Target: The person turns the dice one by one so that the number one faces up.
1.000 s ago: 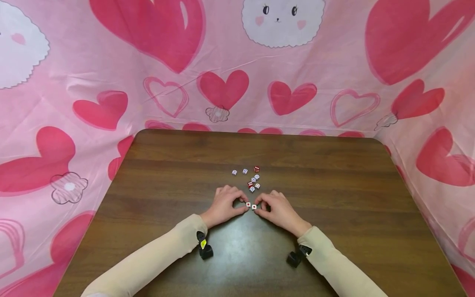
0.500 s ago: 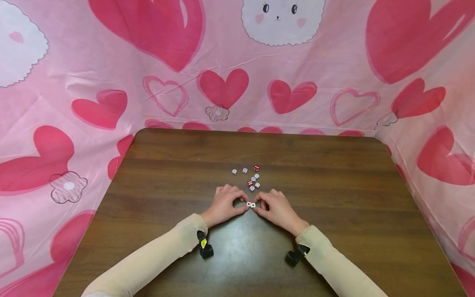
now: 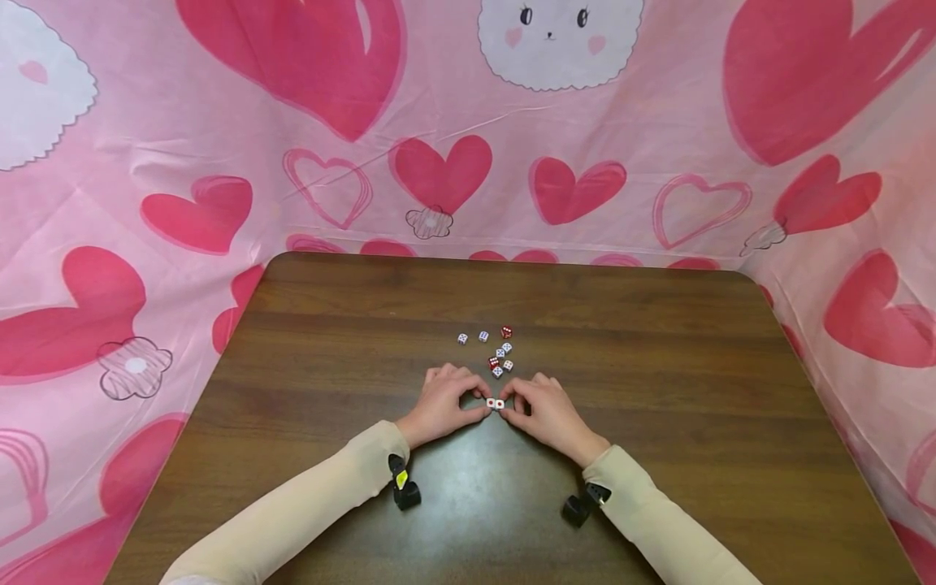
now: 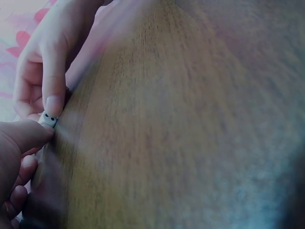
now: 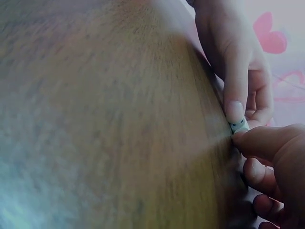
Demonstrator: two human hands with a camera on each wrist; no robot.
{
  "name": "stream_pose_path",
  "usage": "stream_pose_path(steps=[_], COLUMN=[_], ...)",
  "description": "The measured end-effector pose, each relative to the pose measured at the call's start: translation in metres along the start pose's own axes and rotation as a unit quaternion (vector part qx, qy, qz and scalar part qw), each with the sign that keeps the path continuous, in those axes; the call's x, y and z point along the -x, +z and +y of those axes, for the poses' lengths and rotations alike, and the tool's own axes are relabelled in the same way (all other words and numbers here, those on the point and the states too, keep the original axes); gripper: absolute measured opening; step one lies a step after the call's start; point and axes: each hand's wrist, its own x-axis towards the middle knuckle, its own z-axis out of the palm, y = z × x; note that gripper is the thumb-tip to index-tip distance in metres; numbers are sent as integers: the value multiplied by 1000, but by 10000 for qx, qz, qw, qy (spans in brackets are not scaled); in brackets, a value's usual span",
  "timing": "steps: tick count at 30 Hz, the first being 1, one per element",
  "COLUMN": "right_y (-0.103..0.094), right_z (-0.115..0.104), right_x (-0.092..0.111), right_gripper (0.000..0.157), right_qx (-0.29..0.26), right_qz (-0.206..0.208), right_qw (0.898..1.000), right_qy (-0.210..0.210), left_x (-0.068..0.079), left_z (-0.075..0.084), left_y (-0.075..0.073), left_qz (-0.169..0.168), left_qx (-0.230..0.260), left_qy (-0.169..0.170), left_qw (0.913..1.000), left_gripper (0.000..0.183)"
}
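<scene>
Near the middle of the table, two small white dice, each with a red dot on top, sit side by side and look to be touching. My left hand (image 3: 446, 406) pinches the left die (image 3: 491, 403) between thumb and forefinger. From the other side, my right hand (image 3: 552, 414) pinches the right die (image 3: 500, 404) the same way. In the left wrist view a white die (image 4: 49, 119) with dark pips shows between the thumbs. The right wrist view also shows a white die (image 5: 239, 126) there, partly covered by the fingertips.
Just beyond the hands lies a loose group of dice, including a white die (image 3: 498, 372), a red die (image 3: 493, 362) and a farther red die (image 3: 507, 332). A white die (image 3: 462, 339) lies to their left. Pink heart-print cloth (image 3: 497, 114) hangs around the wooden table (image 3: 658, 349).
The right hand has moved its die slightly left and away from the person, closing the small gap to the left die. The left hand and the other dice have hardly moved.
</scene>
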Motion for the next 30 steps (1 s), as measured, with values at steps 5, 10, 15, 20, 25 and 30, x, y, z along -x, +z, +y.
stream_pose_path(steps=[5, 10, 15, 20, 25, 30], right_y=[-4, -14, -25, -25, -22, -20], right_z=[4, 10, 13, 17, 16, 16], right_x=[0, -8, -26, -39, -45, -47], right_gripper=[18, 11, 9, 10, 12, 11], right_qx=[-360, -932, -868, -513, -356, -286], right_qz=[-46, 404, 641, 437, 256, 68], right_qw=[9993, 9941, 9919, 9951, 9955, 9960], right_qy=[-7, 387, 670, 722, 840, 848], left_x=[1, 0, -1, -2, -2, -1], left_z=[1, 1, 0, 0, 0, 0], left_y=[0, 1, 0, -2, -2, -2], left_qz=[-21, -59, -55, -98, -128, -149], left_qx=[-6, -25, -4, 7, -1, 20], left_qy=[-46, -72, -101, -74, -75, -104], left_qw=[10000, 10000, 9999, 9999, 9999, 9998], left_gripper=[16, 17, 18, 17, 17, 16])
